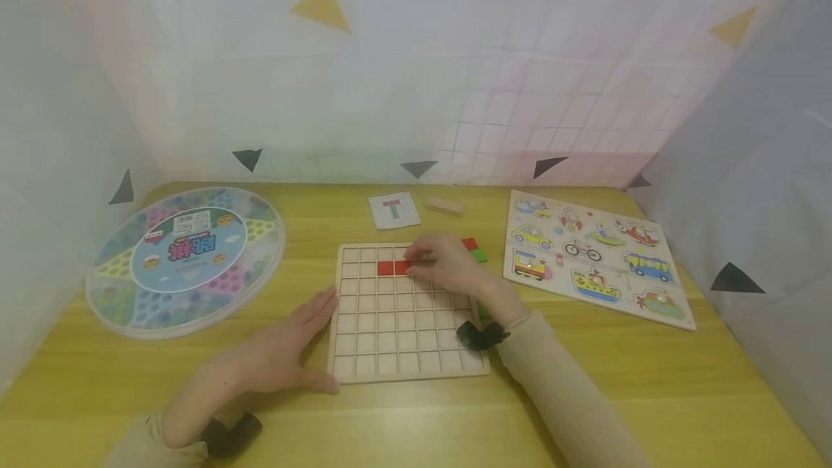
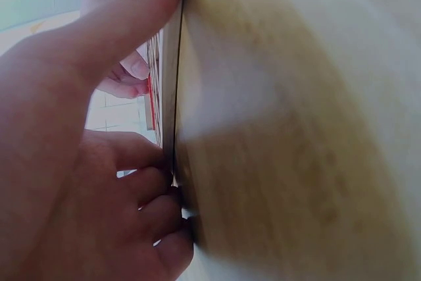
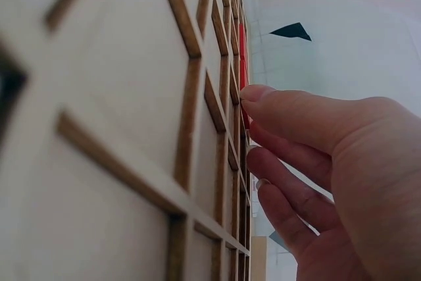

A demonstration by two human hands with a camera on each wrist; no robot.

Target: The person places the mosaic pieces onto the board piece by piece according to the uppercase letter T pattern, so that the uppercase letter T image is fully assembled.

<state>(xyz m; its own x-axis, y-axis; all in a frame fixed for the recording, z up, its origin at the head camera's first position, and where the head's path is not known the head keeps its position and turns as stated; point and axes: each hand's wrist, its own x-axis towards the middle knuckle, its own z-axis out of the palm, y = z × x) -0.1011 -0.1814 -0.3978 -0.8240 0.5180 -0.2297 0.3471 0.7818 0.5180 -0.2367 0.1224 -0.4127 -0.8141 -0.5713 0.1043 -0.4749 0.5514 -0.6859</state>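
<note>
A square wooden grid board [image 1: 386, 345] lies flat on the table. Two red square tiles [image 1: 386, 268] show side by side in its second row from the far edge. At the right one, my right hand [image 1: 448, 266] pinches a red tile [image 3: 245, 115] between thumb and fingers, low against the grid; the fingers partly cover it. My left hand [image 1: 276, 352] rests along the board's left edge, fingers straight, thumb spread to the near left corner. In the left wrist view its fingertips touch the board's side [image 2: 172, 77]. Red and green tiles [image 1: 479, 256] are partly hidden beyond my right hand.
A pattern card [image 1: 394, 211] with a red and green T lies behind the board, beside a small wooden block [image 1: 445, 206]. To the left sits a round board-game case [image 1: 260, 287]; at right lies a vehicle peg puzzle [image 1: 559, 269]. Sheeted walls [image 1: 416, 92] enclose the table.
</note>
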